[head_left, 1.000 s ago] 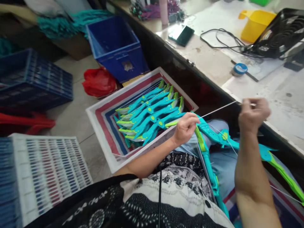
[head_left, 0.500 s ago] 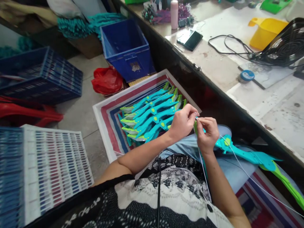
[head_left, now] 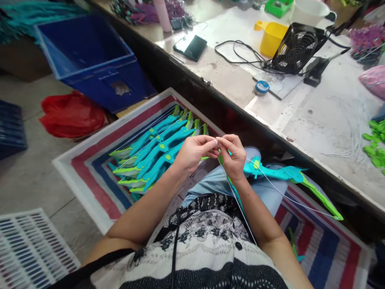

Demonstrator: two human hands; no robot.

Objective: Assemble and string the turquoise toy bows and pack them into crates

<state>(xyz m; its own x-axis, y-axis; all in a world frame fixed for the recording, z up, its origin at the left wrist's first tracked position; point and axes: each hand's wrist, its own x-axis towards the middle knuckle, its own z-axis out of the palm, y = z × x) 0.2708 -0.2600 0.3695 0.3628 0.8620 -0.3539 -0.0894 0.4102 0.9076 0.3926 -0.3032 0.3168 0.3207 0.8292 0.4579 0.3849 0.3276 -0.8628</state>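
The person's left hand (head_left: 195,153) and right hand (head_left: 234,155) meet at the fingertips, both pinching a thin white string (head_left: 216,141) that makes a tiny loop there. One blue and green toy bow (head_left: 279,173) lies over the blue jeans (head_left: 198,186), partly hidden by the right hand. More toy bows (head_left: 162,147) sit in a row inside the white bin (head_left: 82,196), near the left arm. A black fan (head_left: 296,54) and a yellow scoop (head_left: 271,41) stand on the table (head_left: 337,120).
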